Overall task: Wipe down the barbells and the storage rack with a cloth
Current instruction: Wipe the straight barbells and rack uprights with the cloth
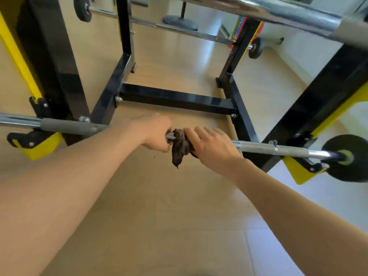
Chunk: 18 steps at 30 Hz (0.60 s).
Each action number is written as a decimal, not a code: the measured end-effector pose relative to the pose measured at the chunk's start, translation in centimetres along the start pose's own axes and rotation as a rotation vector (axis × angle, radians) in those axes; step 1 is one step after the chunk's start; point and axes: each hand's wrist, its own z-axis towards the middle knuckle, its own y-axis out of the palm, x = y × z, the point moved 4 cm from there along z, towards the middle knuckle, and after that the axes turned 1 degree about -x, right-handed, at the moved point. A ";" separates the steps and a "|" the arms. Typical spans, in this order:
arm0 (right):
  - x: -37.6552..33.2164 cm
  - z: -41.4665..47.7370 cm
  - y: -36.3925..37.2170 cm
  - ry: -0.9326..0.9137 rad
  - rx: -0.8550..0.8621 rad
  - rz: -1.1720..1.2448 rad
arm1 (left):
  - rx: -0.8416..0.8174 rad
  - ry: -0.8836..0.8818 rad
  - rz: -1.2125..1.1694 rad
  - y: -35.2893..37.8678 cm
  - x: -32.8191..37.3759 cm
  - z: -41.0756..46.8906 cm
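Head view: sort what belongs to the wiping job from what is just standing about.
Job: dark cloth, held by the right hand on the near barbell; left hand gripping that bar; black-and-yellow rack; upper barbell; rear barbell.
Standing about: round black base with post, far back; colourful item by the wall.

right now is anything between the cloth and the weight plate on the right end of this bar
Only the right hand holding the cloth; beyond it the bar looks bare until the rack's yellow cradle beside the weight plate.
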 end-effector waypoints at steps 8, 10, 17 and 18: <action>9.5 -10.2 -0.1 0.362 0.004 -0.133 | 0.252 0.123 0.193 2.2 10.7 4.2; 10.0 -8.5 -0.6 0.497 -0.146 -0.108 | 0.327 0.072 0.229 2.5 10.9 4.2; 13.1 -4.9 0.0 0.549 -0.764 0.310 | 0.379 -0.082 0.212 2.5 11.7 4.8; 13.0 -4.8 0.2 0.541 -0.794 0.347 | 0.381 -0.101 0.211 2.5 11.7 4.9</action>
